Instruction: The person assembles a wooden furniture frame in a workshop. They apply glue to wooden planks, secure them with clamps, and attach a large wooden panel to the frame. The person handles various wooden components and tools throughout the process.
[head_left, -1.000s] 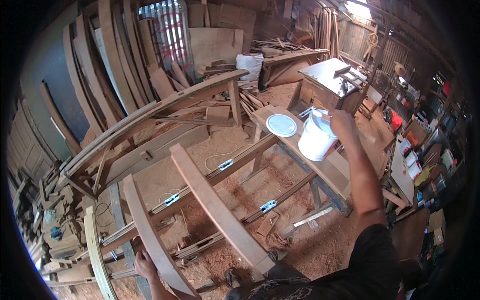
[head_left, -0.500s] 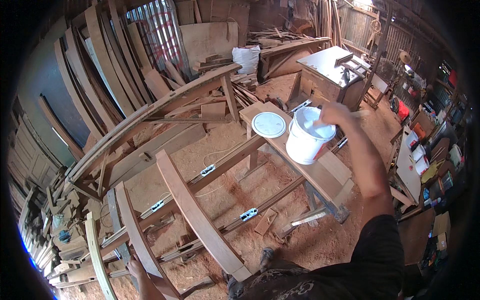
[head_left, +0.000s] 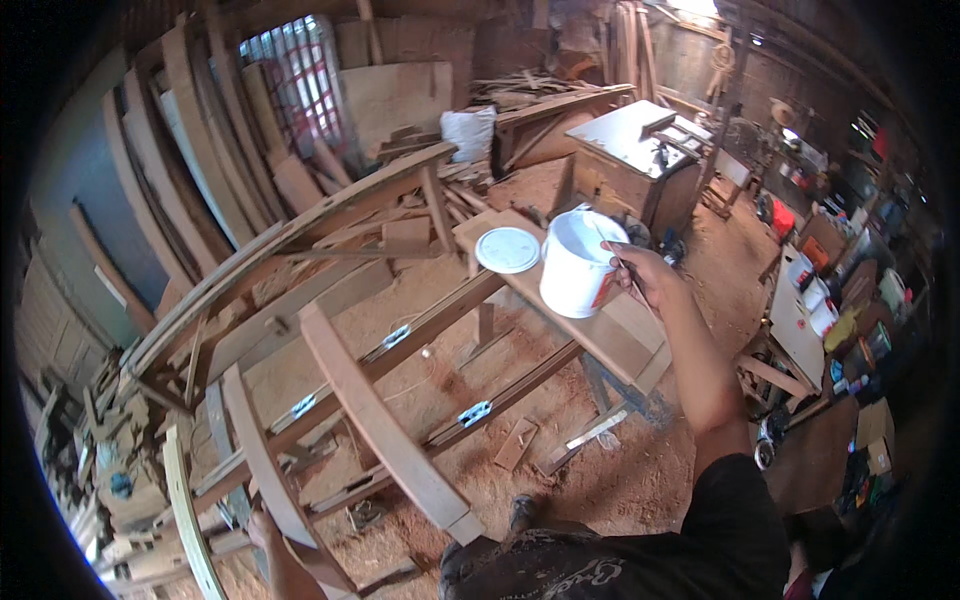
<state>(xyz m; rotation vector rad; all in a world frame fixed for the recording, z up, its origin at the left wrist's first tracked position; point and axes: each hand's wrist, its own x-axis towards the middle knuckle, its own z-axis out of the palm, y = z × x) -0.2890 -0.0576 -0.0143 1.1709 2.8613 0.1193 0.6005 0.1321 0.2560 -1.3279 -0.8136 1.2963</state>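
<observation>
White bucket (head_left: 572, 287) is sitting upright on the bench (head_left: 622, 340), mouth up, long axis roughly vertical, with its lid (head_left: 507, 250) lying flat just left. Right hand (head_left: 645, 272) is at the rim's right side, forearm reaching far and slightly left, fingertips pinching a thin stick (head_left: 604, 238) that slants far-left over the opening. Left hand (head_left: 264, 532) is low beside a curved board (head_left: 267, 455); can't tell its grip.

On the tabletop (head_left: 632, 342), the lid (head_left: 508, 250) lies near the far left corner, the bucket (head_left: 574, 282) stands just right of it, and curved boards (head_left: 375, 418) cross rails (head_left: 452, 315) beyond the left edge.
</observation>
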